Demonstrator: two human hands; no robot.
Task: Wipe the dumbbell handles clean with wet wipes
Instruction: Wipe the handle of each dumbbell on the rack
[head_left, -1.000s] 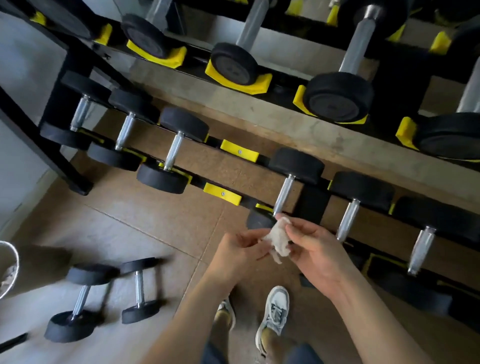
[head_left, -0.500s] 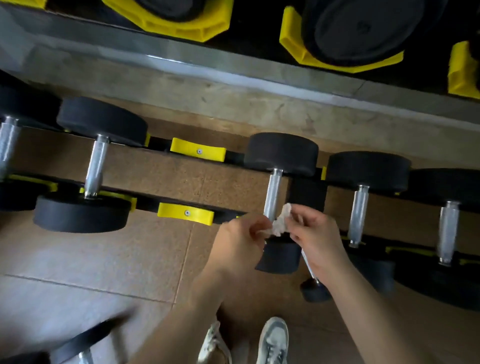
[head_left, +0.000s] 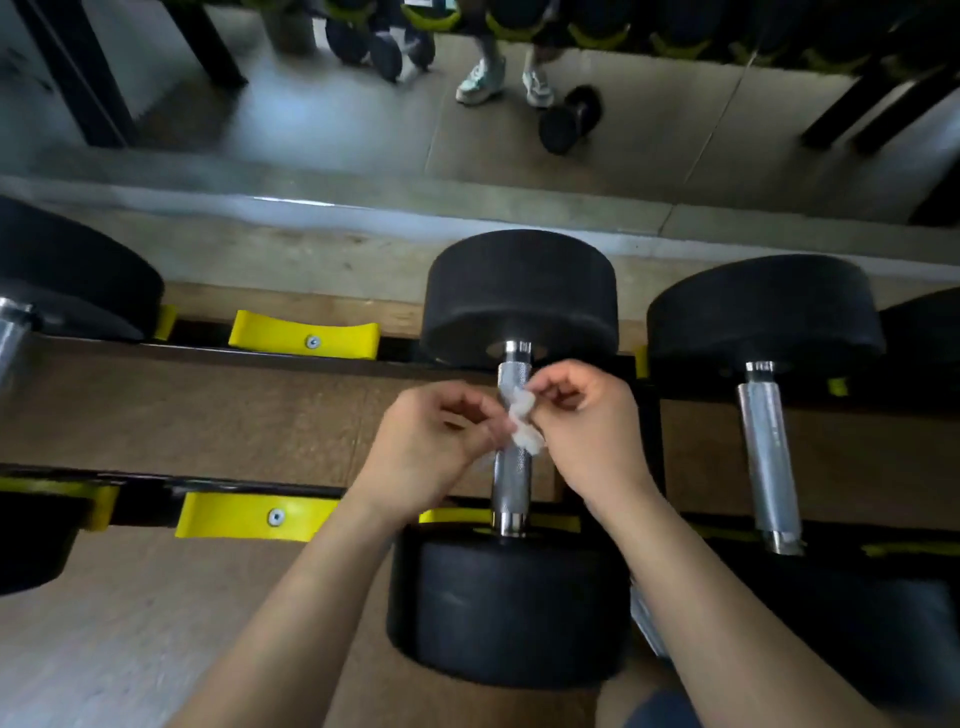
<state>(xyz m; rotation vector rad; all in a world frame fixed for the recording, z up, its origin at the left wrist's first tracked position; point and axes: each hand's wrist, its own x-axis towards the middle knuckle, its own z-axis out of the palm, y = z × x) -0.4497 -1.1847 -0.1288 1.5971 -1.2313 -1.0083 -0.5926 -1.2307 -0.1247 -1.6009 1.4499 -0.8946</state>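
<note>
The dumbbell (head_left: 521, 291) in front of you has two thick, round, matte black heads, and it lies across the rack's two black rails (head_left: 249, 486) with one head far from you and one close. Between the heads runs a straight chrome handle (head_left: 511, 475), finely knurled along its middle and smooth at the collars. The wet wipe (head_left: 525, 426) is a small, crumpled white wad that lies against the upper half of that handle. Empty yellow cradles (head_left: 305, 338), curved and glossy with a screw in the middle of each, sit on the rails to the left. A second dumbbell (head_left: 763, 312) of the same build rests just to the right.

Your hands meet over the handle, one on each side of it. Your left hand (head_left: 434, 447) has its fingers curled inward, the tips pinching the wipe's left edge. Your right hand (head_left: 589, 421) is curled too, thumb and forefinger pinching the wad from the right. Both forearms reach in from the lower edge and converge toward the handle.
</note>
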